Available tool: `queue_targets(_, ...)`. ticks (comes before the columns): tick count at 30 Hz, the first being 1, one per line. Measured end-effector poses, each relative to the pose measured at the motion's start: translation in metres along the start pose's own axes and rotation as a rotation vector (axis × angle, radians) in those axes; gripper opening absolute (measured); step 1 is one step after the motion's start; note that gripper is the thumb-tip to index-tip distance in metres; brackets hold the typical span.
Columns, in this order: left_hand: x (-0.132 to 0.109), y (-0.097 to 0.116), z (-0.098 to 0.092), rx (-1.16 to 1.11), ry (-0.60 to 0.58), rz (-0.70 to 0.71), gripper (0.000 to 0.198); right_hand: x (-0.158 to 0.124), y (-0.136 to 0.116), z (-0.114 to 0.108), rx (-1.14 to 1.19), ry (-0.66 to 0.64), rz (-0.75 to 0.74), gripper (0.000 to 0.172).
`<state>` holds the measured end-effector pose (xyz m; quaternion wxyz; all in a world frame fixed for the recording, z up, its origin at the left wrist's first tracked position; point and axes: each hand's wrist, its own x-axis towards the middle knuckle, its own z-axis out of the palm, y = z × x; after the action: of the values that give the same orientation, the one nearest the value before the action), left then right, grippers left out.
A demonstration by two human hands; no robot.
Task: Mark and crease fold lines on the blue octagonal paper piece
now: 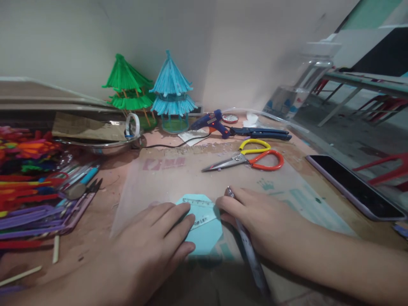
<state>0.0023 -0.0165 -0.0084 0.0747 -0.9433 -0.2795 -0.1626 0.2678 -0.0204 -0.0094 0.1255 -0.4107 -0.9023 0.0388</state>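
A light blue, many-sided piece of paper (207, 238) lies on a translucent plastic sheet (153, 182). Across the paper rests a clear ruler (202, 220) with dark markings; its full outline is hidden. My left hand (153, 242) presses down on the ruler and paper, its fingers stretched out flat and its thumb at the paper's lower part. At the paper's right edge my right hand (251, 216) is closed around a pen (247, 242), which slants down towards the bottom of the view. My right fingertips are close to the ruler's end.
Scissors (239, 160), a glue gun (210, 123) and blue-handled pliers (264, 133) lie behind. Green (127, 85) and blue (170, 89) tiered models stand by the wall. Left are a metal bowl (105, 146) and pipe cleaners (28, 212); right, a phone (353, 185).
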Motion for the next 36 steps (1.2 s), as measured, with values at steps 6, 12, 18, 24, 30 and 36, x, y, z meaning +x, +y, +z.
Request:
queue_targets(6,0.006,0.004,-0.002,0.046,-0.029,-0.007,0.042,-0.003,-0.004,-0.006,-0.032,0.0,-0.058,0.035)
queue_targets(12,0.007,0.006,-0.001,0.036,-0.075,-0.042,0.029,-0.001,0.001,-0.008,-0.02,0.001,-0.065,0.033)
queue_targets(18,0.004,0.005,0.0,0.09,-0.076,-0.028,0.041,-0.002,0.003,-0.007,-0.003,-0.004,-0.052,0.034)
queue_targets(24,0.0,0.003,0.004,0.062,-0.08,-0.035,0.039,-0.002,0.002,-0.009,0.014,-0.022,-0.043,0.033)
queue_targets(30,-0.002,0.003,0.009,0.062,-0.079,-0.054,0.038,-0.003,0.001,-0.007,0.037,-0.022,-0.015,0.032)
queue_targets(36,-0.007,0.003,0.012,0.127,-0.034,-0.011,0.042,-0.002,0.001,-0.004,0.049,0.019,-0.03,0.032)
